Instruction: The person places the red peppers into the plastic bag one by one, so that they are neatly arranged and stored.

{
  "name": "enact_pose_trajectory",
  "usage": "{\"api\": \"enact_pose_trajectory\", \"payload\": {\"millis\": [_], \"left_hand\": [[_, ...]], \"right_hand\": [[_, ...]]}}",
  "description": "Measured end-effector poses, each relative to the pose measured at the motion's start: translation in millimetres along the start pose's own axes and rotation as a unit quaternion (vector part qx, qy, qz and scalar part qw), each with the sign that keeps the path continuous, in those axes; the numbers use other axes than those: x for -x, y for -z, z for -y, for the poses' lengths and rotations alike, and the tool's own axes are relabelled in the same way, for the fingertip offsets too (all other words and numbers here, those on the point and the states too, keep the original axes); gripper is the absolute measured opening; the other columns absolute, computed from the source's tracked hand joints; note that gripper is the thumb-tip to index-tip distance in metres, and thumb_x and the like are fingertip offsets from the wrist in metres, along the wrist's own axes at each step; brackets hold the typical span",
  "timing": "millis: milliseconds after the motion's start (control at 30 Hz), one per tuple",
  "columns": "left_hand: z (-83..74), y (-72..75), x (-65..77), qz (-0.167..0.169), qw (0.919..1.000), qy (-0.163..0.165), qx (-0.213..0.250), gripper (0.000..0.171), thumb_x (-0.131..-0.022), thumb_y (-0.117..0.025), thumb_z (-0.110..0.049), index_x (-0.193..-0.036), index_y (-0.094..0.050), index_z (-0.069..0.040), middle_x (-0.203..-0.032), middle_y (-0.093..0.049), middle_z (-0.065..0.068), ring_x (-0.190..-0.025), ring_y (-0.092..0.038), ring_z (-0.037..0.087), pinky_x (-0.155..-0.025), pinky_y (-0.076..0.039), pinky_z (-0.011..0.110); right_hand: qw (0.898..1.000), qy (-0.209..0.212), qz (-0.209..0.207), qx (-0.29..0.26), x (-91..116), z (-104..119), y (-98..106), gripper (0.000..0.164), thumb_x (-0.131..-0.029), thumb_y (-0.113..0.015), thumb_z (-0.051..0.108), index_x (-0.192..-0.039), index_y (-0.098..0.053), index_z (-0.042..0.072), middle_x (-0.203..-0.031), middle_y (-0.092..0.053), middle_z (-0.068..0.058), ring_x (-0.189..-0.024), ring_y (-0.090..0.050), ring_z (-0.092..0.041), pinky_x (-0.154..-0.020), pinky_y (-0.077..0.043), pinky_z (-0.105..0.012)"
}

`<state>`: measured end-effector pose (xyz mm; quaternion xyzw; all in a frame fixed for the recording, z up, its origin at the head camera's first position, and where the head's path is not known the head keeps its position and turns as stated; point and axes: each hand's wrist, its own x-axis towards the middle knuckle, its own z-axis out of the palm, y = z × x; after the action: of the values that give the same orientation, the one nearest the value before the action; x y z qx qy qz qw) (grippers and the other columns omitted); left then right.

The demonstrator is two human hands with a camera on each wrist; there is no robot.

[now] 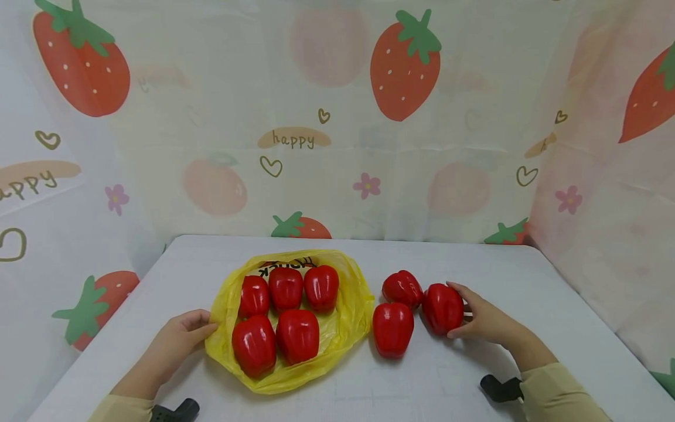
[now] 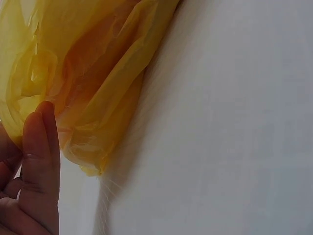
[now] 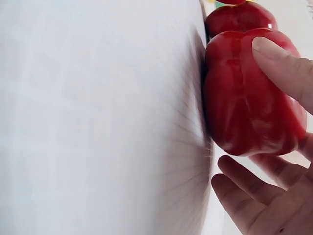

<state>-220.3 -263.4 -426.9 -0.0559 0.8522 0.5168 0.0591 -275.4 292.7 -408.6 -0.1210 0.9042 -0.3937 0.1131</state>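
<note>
A yellow plastic bag (image 1: 348, 346) lies spread open on the table with several red bell peppers (image 1: 297, 337) inside. My left hand (image 1: 181, 340) pinches the bag's left edge between thumb and fingers; the crinkled plastic (image 2: 105, 98) shows close up in the left wrist view. Right of the bag, my right hand (image 1: 487, 316) grips a red bell pepper (image 1: 442, 309) from its right side. Its thumb (image 3: 274, 54) rests on the glossy skin, and other fingers spread beside the pepper. Two more bell peppers (image 1: 393, 331) stand between this one and the bag.
The white table (image 1: 422, 387) has its back edge against a strawberry-print cloth (image 1: 327, 88), which also hangs at both sides. Black wrist straps (image 1: 501, 388) show near both cuffs.
</note>
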Motion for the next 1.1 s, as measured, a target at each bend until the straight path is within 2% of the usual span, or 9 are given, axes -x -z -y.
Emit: {"api": "enact_pose_trajectory", "payload": {"millis": [267, 533, 733, 933, 1100], "left_hand": [[0.8, -0.1, -1.9, -0.002, 1.0000, 0.000, -0.003, 0.034, -0.089, -0.059, -0.032, -0.106, -0.059, -0.003, -0.106, -0.062, 0.007, -0.088, -0.058, 0.018, -0.082, -0.052, 0.032], [0.5, 0.3, -2.1, -0.002, 1.0000, -0.001, 0.001, 0.031, -0.089, -0.058, -0.030, -0.106, -0.059, -0.004, -0.106, -0.062, 0.007, -0.088, -0.058, 0.018, -0.081, -0.052, 0.032], [-0.7, 0.6, -1.7, -0.002, 1.0000, -0.001, -0.001, 0.031, -0.089, -0.058, -0.030, -0.106, -0.059, -0.004, -0.106, -0.062, 0.007, -0.088, -0.058, 0.018, -0.081, -0.053, 0.032], [-1.1, 1.0, -1.9, 0.000, 1.0000, 0.002, -0.001, 0.032, -0.089, -0.058, -0.031, -0.105, -0.060, -0.004, -0.106, -0.062, 0.007, -0.089, -0.058, 0.017, -0.081, -0.053, 0.032], [-1.7, 0.9, -2.7, 0.002, 1.0000, 0.006, -0.001, 0.032, -0.089, -0.058, -0.030, -0.106, -0.059, -0.003, -0.106, -0.062, 0.007, -0.089, -0.058, 0.017, -0.082, -0.052, 0.033]], "right_hand": [[1.000, 0.015, -0.008, 0.009, 0, 0, 0, 0.099, -0.065, -0.082, 0.019, -0.142, -0.021, 0.005, -0.136, -0.033, -0.023, -0.121, -0.036, -0.043, -0.089, -0.047, -0.046], [1.000, 0.018, -0.016, 0.017, 0, 1, 3, 0.090, -0.066, -0.081, 0.025, -0.136, -0.027, 0.003, -0.130, -0.041, -0.022, -0.117, -0.041, -0.043, -0.087, -0.049, -0.045], [1.000, 0.007, -0.016, 0.017, 1, 7, 13, 0.092, -0.067, -0.080, 0.029, -0.137, -0.026, 0.005, -0.132, -0.039, -0.020, -0.119, -0.039, -0.043, -0.083, -0.051, -0.044], [1.000, 0.021, -0.008, -0.001, 2, 20, 27, 0.091, -0.067, -0.080, 0.024, -0.137, -0.025, 0.004, -0.132, -0.038, -0.022, -0.119, -0.039, -0.045, -0.079, -0.053, -0.043], [0.999, 0.037, -0.007, 0.006, 0, 30, 38, 0.092, -0.067, -0.081, 0.024, -0.137, -0.025, 0.005, -0.131, -0.039, -0.022, -0.117, -0.040, -0.045, -0.076, -0.054, -0.042]]}}
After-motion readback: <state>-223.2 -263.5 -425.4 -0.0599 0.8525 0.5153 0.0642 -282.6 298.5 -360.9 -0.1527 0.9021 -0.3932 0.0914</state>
